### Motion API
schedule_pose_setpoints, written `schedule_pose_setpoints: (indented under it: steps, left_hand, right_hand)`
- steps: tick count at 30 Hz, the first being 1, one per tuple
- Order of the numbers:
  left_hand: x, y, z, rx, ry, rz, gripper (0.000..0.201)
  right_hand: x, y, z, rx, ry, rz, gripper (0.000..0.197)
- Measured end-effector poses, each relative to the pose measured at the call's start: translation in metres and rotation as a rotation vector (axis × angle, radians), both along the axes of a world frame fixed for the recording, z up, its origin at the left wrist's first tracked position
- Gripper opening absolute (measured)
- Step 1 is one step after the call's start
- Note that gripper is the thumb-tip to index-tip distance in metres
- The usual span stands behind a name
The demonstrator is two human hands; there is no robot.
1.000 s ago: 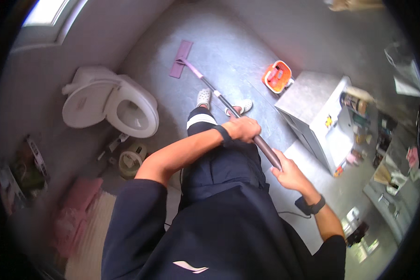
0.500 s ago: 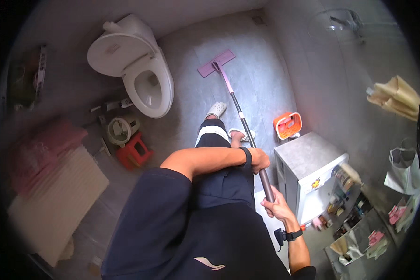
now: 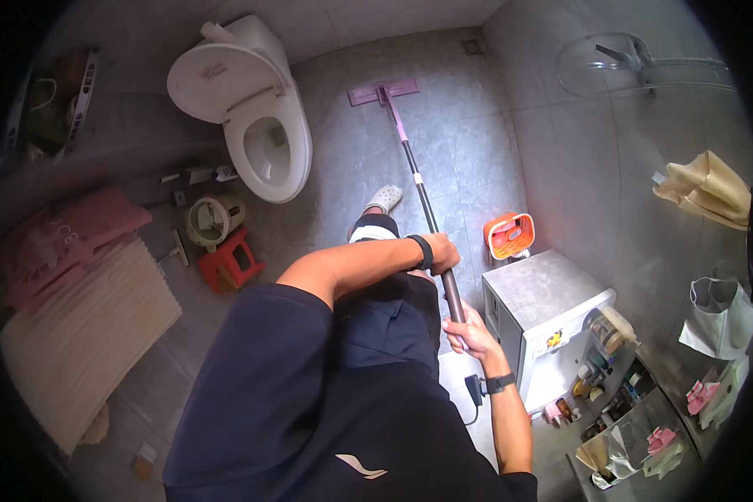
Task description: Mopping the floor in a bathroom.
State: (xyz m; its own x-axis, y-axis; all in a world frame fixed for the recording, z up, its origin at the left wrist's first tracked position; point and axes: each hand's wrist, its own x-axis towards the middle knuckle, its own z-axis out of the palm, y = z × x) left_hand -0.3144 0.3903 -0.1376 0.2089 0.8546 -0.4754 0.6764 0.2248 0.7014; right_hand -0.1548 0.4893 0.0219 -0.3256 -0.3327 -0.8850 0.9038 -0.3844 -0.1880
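Both hands are wrapped round the pole of a flat mop (image 3: pixel 425 205). My left hand (image 3: pixel 442 252) reaches across my body and grips the pole higher up. Near the handle's end, my right hand (image 3: pixel 472 332) closes round the dark grip. The pole slants away from me to a pinkish-purple rectangular mop head (image 3: pixel 384 91), which lies on the grey tile floor (image 3: pixel 330 117) to the right of the toilet. A white clog (image 3: pixel 385 199) shows on one foot; the other foot is mostly hidden behind my left arm.
A white toilet (image 3: pixel 268 155) with its lid raised stands at the far left. An orange basket (image 3: pixel 509 237) and a grey-topped white cabinet (image 3: pixel 548 284) are on the right. A red stool (image 3: pixel 230 261) and a pale bucket (image 3: pixel 213 220) sit left of my arm. A floor drain (image 3: pixel 472 48) lies in the far corner.
The mop head has moved slightly away and turned from a slant to nearly level across. Both hands have shifted a little left and forward with the pole, and one foot has become mostly hidden.
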Motion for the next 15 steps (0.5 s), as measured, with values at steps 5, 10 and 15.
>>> schedule_pose_setpoints:
  steps: [5, 10, 15]
  left_hand:
    - [-0.014, -0.023, -0.026, 0.012, 0.197, 0.111, 0.02]
    - [-0.018, -0.044, -0.042, 0.012, 0.268, 0.265, 0.018]
    - [0.04, -0.05, -0.059, 0.154, 0.384, 0.493, 0.027]
  right_hand:
    - [-0.016, -0.021, -0.04, 0.009, 0.041, -0.058, 0.058]
    - [-0.026, -0.032, -0.085, 0.044, 0.095, -0.081, 0.03]
    - [0.024, -0.028, -0.121, 0.163, 0.171, 0.005, 0.033]
